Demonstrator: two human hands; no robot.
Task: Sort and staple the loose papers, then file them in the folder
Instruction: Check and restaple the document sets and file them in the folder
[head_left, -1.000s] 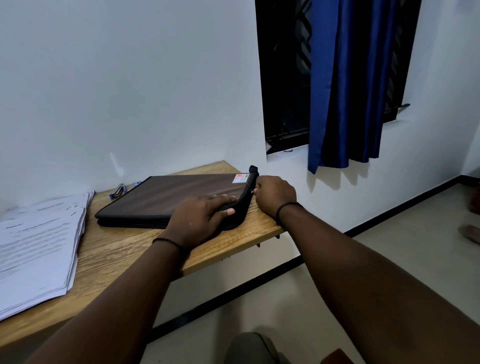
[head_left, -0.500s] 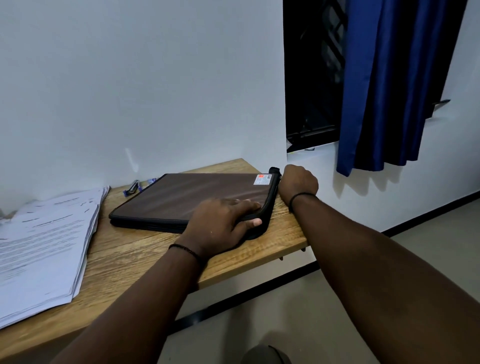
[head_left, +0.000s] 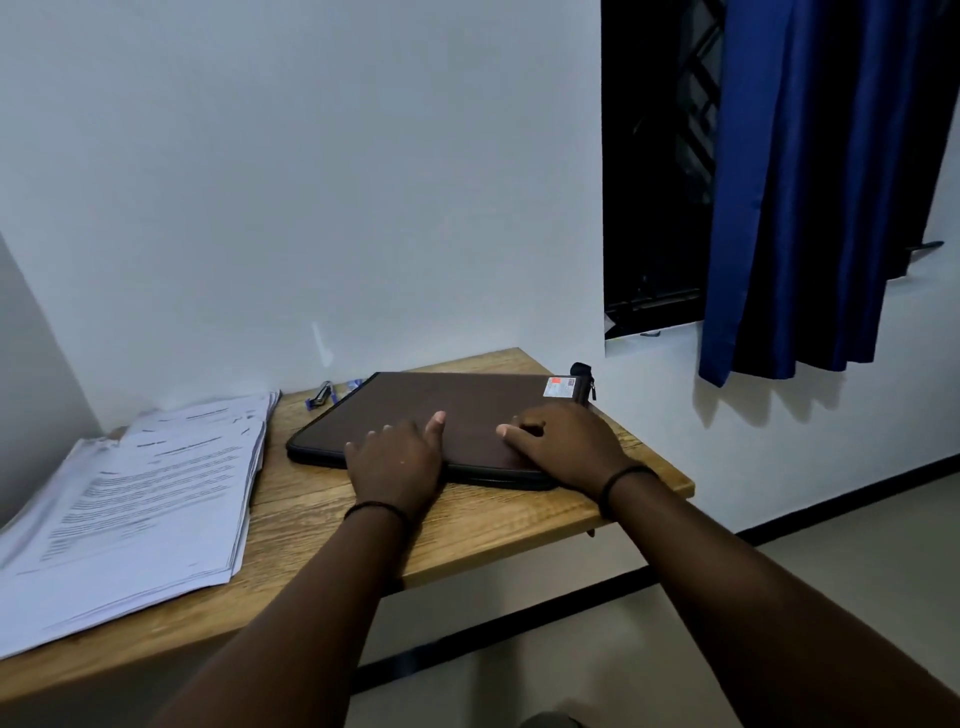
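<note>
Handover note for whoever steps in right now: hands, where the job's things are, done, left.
Left hand: flat on the near edge of the folder, holding nothing.
Right hand: resting on the folder's near right corner, fingers curled on the cover, nothing gripped.
Folder: lies flat and closed on the wooden table, zip pull at the far right corner.
Papers: loose stack at table left.
Stapler: by the wall, behind the folder.
Done: nothing visibly filed.
Left: open folder, sort, staple, file.

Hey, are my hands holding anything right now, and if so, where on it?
Nothing is gripped. The left hand and right hand both rest flat on the near edge of the closed brown folder.
</note>
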